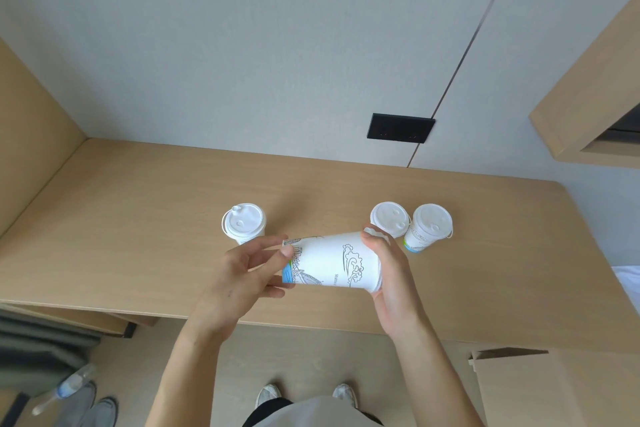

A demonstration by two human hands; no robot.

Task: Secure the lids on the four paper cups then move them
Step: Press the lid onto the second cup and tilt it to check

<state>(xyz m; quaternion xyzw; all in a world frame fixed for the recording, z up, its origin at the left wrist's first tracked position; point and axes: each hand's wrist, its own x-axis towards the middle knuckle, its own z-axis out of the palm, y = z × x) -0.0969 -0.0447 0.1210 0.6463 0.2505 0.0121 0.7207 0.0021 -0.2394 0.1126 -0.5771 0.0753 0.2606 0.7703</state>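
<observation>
I hold a white paper cup (332, 260) with line drawings and a blue band sideways above the wooden table (138, 218). My left hand (242, 284) grips its base end. My right hand (391, 274) covers its mouth end, where a white lid edge shows under the palm. Three lidded cups stand upright on the table behind it: one lidded cup (243, 222) at the left, a second lidded cup (389, 218) just behind my right fingers, and a third lidded cup (429, 227) to its right.
A grey wall with a black socket plate (400, 127) rises behind the table. A wooden shelf (588, 107) juts out at the upper right. A cardboard box (540, 388) stands at the lower right. A plastic bottle (65, 388) and shoes lie on the floor at the left.
</observation>
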